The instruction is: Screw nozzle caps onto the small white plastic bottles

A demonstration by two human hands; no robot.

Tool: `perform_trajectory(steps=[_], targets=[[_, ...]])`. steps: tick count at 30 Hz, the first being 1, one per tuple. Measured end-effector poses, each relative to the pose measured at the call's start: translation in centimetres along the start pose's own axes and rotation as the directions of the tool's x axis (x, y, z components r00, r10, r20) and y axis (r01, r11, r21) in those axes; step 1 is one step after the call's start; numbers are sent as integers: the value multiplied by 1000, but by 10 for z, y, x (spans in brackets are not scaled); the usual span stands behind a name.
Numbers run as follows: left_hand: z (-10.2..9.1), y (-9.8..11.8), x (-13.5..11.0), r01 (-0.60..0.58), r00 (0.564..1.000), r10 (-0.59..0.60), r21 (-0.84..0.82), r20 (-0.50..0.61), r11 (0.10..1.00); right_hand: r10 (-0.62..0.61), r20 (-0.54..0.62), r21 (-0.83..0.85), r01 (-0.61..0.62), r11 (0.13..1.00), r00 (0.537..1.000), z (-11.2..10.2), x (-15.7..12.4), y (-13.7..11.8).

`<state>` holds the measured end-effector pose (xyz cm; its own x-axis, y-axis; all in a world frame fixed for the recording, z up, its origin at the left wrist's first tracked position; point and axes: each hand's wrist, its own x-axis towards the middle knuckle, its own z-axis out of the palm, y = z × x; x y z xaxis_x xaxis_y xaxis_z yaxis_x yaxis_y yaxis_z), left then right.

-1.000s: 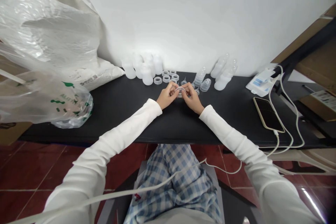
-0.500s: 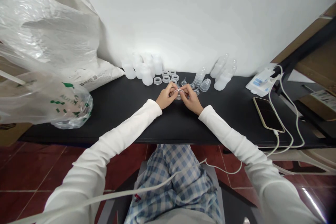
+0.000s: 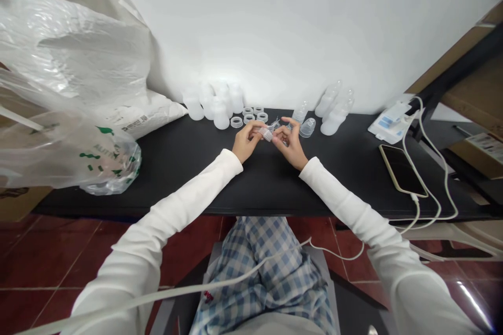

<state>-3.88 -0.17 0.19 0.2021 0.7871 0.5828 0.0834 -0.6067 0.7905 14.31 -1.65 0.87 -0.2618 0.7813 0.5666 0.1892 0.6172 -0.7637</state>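
Observation:
A clear ridged bottle collar ring [image 3: 266,134] is tilted on its side between my hands, just above the black table. My left hand [image 3: 246,141] pinches the ring between thumb and fingers. My right hand [image 3: 290,144] has curled fingers, with the thumb and a fingertip at the ring's right edge and the index finger lifted. A clear silicone nipple [image 3: 275,124] shows just beyond the ring; whether it sits in the ring is hard to make out. Loose collar rings [image 3: 236,121] lie behind my left hand. A clear dome cap [image 3: 307,127] lies beside my right hand.
Several milky bottles [image 3: 220,112] stand at the back left by the wall. Bottles with domed tops [image 3: 333,118] stand back right. Plastic bags [image 3: 106,152] crowd the left. A phone [image 3: 402,170], cables and a white power strip [image 3: 389,121] lie right.
The collar ring has tipped from lying level to standing on its side. My right hand has loosened and shifted slightly right, with its index finger raised; my left hand keeps hold.

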Motion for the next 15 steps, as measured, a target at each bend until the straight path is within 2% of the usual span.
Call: perform_trajectory(steps=[3, 6, 9, 10, 12, 13, 15], targets=[[-2, 3, 2, -70, 996, 69, -22, -52, 997, 70, 12, 71, -70, 995, 997, -1, 2, -6], [-1, 2, 0, -115, 993, 115, 3, -9, 993, 71, 12, 34, -71, 997, 997, -1, 2, -10], [-1, -1, -2, -98, 995, 97, 38, 20, 995, 47, -49, -14, -48, 999, 998, 0, 1, -10], [-2, -2, -2, -92, 995, 94, 91, -23, 992, 35, -79, -42, -38, 998, 996, 0, 1, -10], [-9, -4, 1, -48, 975, 104, 270, -198, 962, -12, -148, -124, -7, 992, 989, -1, 0, -9], [-13, -5, 3, 12, 943, 111, 364, -313, 931, -51, -178, -176, 19, 984, 983, -2, -1, -8], [-25, -6, 10, 192, 847, 99, 474, -523, 859, -138, -200, -288, 76, 954, 970, -3, -1, -7]])
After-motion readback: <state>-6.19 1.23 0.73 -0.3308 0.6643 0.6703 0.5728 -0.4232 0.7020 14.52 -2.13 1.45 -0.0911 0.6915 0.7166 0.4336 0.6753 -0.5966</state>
